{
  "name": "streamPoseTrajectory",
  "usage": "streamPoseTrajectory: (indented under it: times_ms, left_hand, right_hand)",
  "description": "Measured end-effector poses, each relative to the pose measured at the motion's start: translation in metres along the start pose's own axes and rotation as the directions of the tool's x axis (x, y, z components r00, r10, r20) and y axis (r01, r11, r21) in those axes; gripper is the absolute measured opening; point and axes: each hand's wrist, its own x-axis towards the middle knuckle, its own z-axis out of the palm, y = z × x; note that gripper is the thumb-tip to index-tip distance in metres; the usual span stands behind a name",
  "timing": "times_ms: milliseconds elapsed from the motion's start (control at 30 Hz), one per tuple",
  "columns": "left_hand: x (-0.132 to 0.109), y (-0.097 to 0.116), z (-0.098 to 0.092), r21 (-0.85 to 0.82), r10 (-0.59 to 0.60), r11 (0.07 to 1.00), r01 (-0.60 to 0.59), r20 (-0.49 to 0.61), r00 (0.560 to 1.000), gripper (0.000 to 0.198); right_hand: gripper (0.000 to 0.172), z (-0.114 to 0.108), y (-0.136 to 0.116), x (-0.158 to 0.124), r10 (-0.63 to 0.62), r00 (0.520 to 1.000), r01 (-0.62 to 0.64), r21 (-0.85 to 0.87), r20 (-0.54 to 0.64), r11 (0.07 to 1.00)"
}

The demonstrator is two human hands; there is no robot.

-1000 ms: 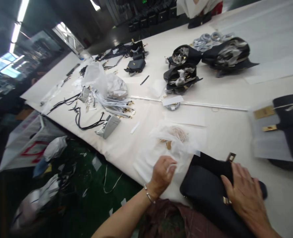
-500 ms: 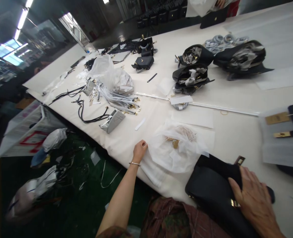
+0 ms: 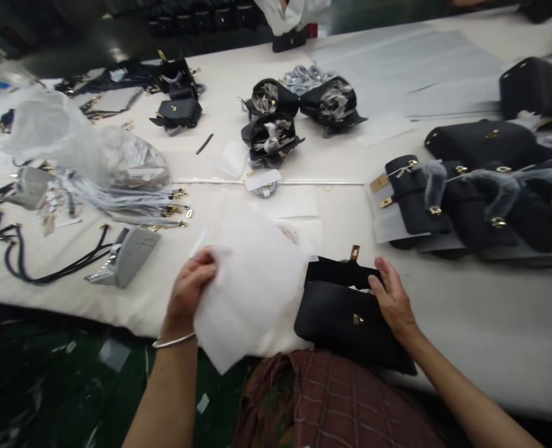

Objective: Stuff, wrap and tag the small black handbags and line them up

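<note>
My left hand (image 3: 194,286) pinches the edge of a white sheet of tissue paper (image 3: 252,286), which hangs tilted over the table's front edge. A black handbag (image 3: 336,311) lies close to my body, its flap turned back and a gold clasp on its front. At the bag's right end, my right hand (image 3: 394,298) holds the side by the opening, thumb near the mouth. Some white material shows inside. Behind the sheet, a clear plastic bag with pale tags (image 3: 287,234) is mostly hidden.
Several black bags (image 3: 472,205) with wrapped handles stand at right. Open stuffed bags (image 3: 271,137) sit at the back middle. Wrapped straps (image 3: 112,196), a grey tape dispenser (image 3: 129,255) and black cords (image 3: 51,270) lie at left. Another person's sleeve (image 3: 285,15) shows across the table.
The view has swung right. My left hand has lifted a white sheet over the plastic bag. My right hand has moved from the handbag's front to its opening, and the flap stands further open.
</note>
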Motion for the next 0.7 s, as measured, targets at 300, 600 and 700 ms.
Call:
streamPoseTrajectory:
  times_ms: [300, 600, 700]
  left_hand:
    - [0.003, -0.037, 0.173, 0.234, -0.24, 0.97, 0.063, 0.963, 0.125, 0.035]
    - [0.029, -0.068, 0.183, 0.501, -0.399, 0.725, -0.472, 0.865, 0.304, 0.029]
    - [0.026, -0.082, 0.18, 0.53, -0.351, 0.506, -0.681, 0.847, 0.399, 0.027]
  right_hand:
    - [0.085, -0.098, -0.091, -0.008, -0.137, 0.932, 0.132, 0.037, 0.334, 0.991]
    - [0.03, -0.074, -0.071, 0.002, 0.241, 0.766, -0.023, -0.349, 0.597, 0.937]
    - [0.023, -0.062, -0.056, 0.013, 0.229, 0.77, 0.086, -0.452, 0.596, 0.888]
